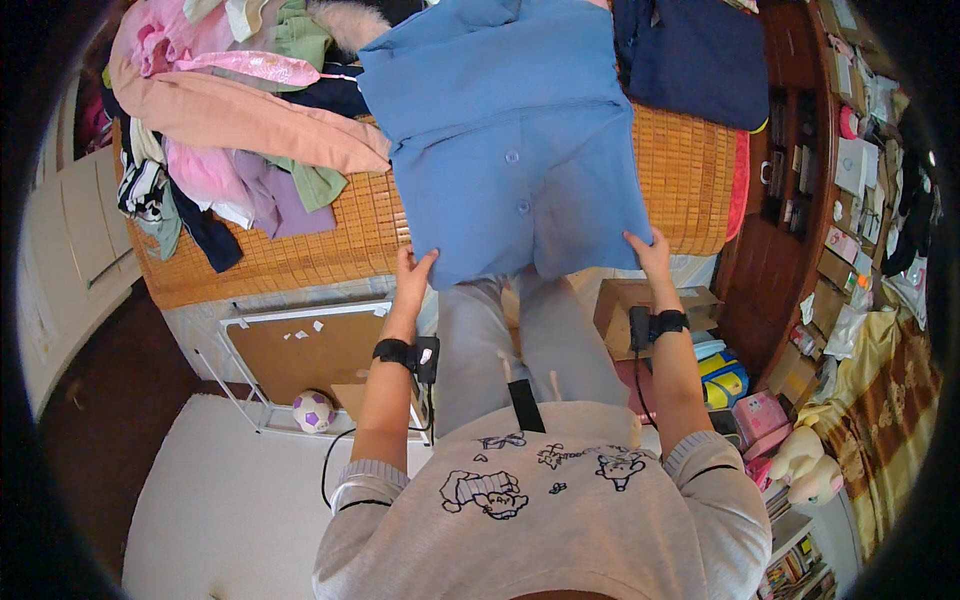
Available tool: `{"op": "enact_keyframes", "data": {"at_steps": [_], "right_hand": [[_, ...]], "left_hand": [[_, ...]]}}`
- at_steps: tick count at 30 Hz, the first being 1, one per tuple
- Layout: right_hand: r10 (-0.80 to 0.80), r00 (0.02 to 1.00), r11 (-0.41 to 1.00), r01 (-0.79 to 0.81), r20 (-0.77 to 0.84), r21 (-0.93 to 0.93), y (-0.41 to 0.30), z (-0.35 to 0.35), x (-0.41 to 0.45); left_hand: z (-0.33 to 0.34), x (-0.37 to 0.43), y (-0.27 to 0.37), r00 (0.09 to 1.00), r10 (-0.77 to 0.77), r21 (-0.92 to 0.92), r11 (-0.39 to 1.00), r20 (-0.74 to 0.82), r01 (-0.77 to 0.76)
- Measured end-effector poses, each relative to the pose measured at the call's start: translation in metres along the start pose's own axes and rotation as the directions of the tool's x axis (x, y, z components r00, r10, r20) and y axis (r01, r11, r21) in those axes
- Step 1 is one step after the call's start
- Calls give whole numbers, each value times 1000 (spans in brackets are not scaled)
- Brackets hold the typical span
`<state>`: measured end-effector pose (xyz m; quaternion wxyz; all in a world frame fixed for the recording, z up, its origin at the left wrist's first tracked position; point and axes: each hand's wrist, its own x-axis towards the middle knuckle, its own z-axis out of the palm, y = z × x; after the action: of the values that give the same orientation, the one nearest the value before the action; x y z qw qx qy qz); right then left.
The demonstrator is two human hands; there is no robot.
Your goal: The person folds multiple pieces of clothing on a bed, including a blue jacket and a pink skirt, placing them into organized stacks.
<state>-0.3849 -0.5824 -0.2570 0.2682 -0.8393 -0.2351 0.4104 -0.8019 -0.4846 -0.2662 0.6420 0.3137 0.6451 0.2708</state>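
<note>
A blue buttoned garment (465,180) spreads out before me, its near edge hanging over the front of the mat-covered bed. Two buttons show down its middle, and a crease runs across it above them. My left hand (414,274) pinches the near left corner between thumb and fingers. At the opposite near corner, my right hand (651,255) grips the cloth in the same way. The far end of the garment is cut off by the top of the picture.
Piled clothes (247,127) cover the left of the woven mat (675,180); folded dark blue cloth (697,64) lies at right. Below the bed stand a white-framed board (292,360), a ball (313,412) and a cardboard box (619,319). Crowded shelves (832,262) line the right.
</note>
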Motion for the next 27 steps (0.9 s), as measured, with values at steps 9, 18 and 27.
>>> {"op": "enact_keyframes", "data": {"at_steps": [9, 18, 27], "right_hand": [[124, 976, 835, -201, 180, 512, 4, -8, -16], [105, 986, 819, -160, 130, 552, 10, -19, -41], [346, 903, 850, -417, 256, 323, 41, -41, -107]], "left_hand": [[-6, -31, -40, 985, -172, -5, 985, 6, 172], [2, -63, -33, 985, -99, -121, 989, -139, 82], [-2, -132, -47, 971, -177, -47, 984, -158, 172]]}}
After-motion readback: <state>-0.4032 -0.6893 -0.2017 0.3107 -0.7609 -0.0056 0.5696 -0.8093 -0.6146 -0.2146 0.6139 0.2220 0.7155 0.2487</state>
